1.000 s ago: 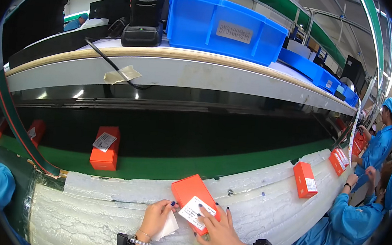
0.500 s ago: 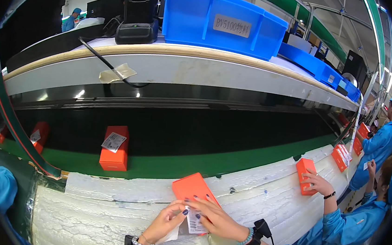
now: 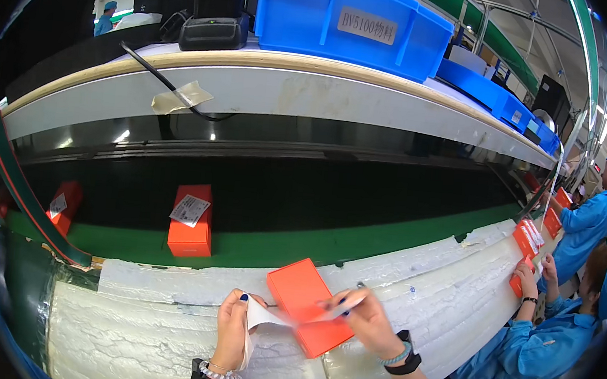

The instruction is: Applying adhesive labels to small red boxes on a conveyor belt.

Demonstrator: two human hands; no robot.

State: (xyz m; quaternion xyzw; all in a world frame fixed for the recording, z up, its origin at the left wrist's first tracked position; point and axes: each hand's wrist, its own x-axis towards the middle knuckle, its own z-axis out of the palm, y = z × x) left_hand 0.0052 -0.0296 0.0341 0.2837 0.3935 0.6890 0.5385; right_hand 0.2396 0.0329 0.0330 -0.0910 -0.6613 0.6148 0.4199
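An orange-red box [image 3: 298,287] lies slantwise on the wrapped work surface before me, between my two hands. My left hand [image 3: 231,333], at the box's left, is closed on a white paper strip [image 3: 258,315] that curls and hangs down past the wrist. Over the right part of the box, my right hand [image 3: 371,327] pinches a thin white label [image 3: 345,305], smeared by motion. The strip stretches toward the label across the box; whether the two are still joined I cannot tell.
Behind the work surface runs a dark conveyor belt with green edge [image 3: 283,253], carrying labelled orange boxes [image 3: 190,234]. A shelf [image 3: 290,91] holds a blue bin [image 3: 354,24]. At right, a blue-clad co-worker [image 3: 550,341] handles an orange box [image 3: 518,278]. A green-edged post [image 3: 21,194] stands left.
My hands have moved apart, lifting the label and strip and uncovering more of the box. The co-worker's orange box has moved right and farther from me.
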